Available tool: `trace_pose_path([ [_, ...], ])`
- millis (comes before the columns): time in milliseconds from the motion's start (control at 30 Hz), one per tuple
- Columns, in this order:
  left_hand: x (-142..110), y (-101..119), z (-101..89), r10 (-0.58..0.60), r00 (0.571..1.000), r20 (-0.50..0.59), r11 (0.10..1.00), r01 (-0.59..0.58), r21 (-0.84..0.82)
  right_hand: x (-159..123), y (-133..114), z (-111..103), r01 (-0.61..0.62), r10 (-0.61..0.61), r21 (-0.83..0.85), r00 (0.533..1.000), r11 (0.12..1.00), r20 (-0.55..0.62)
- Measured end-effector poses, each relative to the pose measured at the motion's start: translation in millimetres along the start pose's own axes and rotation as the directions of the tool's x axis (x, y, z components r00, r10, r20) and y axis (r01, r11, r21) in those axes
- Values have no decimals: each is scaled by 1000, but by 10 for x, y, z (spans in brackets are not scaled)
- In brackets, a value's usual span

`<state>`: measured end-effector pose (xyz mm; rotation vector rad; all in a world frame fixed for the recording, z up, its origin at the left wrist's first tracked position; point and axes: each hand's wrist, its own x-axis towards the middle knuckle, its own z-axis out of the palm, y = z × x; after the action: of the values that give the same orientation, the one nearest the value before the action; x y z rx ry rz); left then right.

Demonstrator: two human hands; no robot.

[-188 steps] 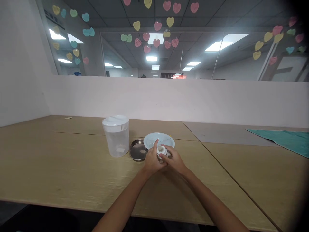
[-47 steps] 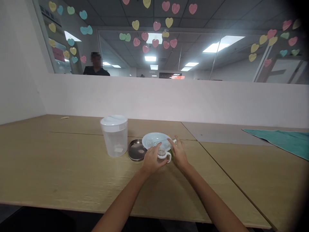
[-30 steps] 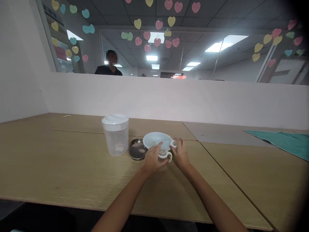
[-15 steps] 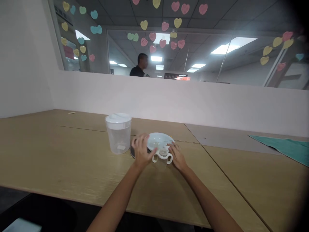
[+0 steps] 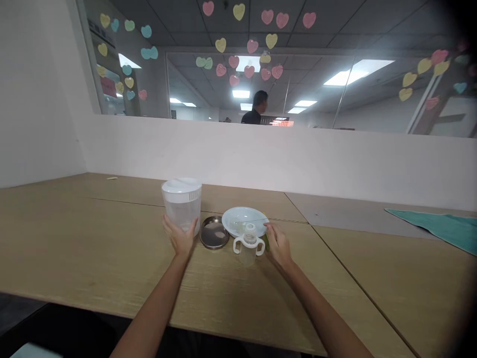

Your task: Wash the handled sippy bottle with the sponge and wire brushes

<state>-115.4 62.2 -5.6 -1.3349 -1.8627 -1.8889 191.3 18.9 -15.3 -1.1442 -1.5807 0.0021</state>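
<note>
My left hand [image 5: 180, 237] cups the lower front of a clear plastic container [image 5: 181, 204] with a white lid, thumb on its right side and fingers on its left. My right hand [image 5: 279, 244] has its fingertips pinched at the right rim of a pale blue-white plate [image 5: 230, 216]; its other fingers are partly hidden. A small dark green thing [image 5: 266, 242] shows under that hand. Between the hands, a clear cup [image 5: 247, 255] with two white handles and a clear top stands upright before the plate. A round metal tray [image 5: 213, 233] lies left of the cup.
A teal cloth [image 5: 439, 226] lies at the right of the wooden table [image 5: 93, 248]. Near the back left is a small flat pale piece [image 5: 112, 178]. A white wall [image 5: 238, 154] rises behind, below a window with heart-shaped notes; a person [image 5: 257, 108] is beyond the glass.
My left hand has moved left from beside the cup to the plastic container, uncovering the metal tray. My right hand's fingers have drawn together at the plate's rim. The person beyond the glass moved right.
</note>
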Motion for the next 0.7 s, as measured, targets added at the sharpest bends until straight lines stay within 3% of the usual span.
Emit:
trace_pose_path([
  [100, 59, -49, 14, -37, 999, 20, 999, 37, -10, -45, -144, -6, 151, -150, 0, 986, 989, 71],
  [167, 89, -45, -2, -34, 999, 11, 999, 34, 13, -78, -217, 16, 278, -272, -16, 950, 961, 153],
  [233, 94, -19, -31, -26, 999, -19, 998, 27, 61, -104, -260, 44, 330, -321, -19, 927, 944, 193],
  [400, 46, 45, -73, -50, 998, -47, 989, 56, 139, -127, -256, 68, 307, -298, -17, 935, 952, 194],
  [700, 17, 39, -50, -18, 1000, 13, 999, 18, 38, -115, -240, 61, 312, -302, -23, 934, 950, 190],
])
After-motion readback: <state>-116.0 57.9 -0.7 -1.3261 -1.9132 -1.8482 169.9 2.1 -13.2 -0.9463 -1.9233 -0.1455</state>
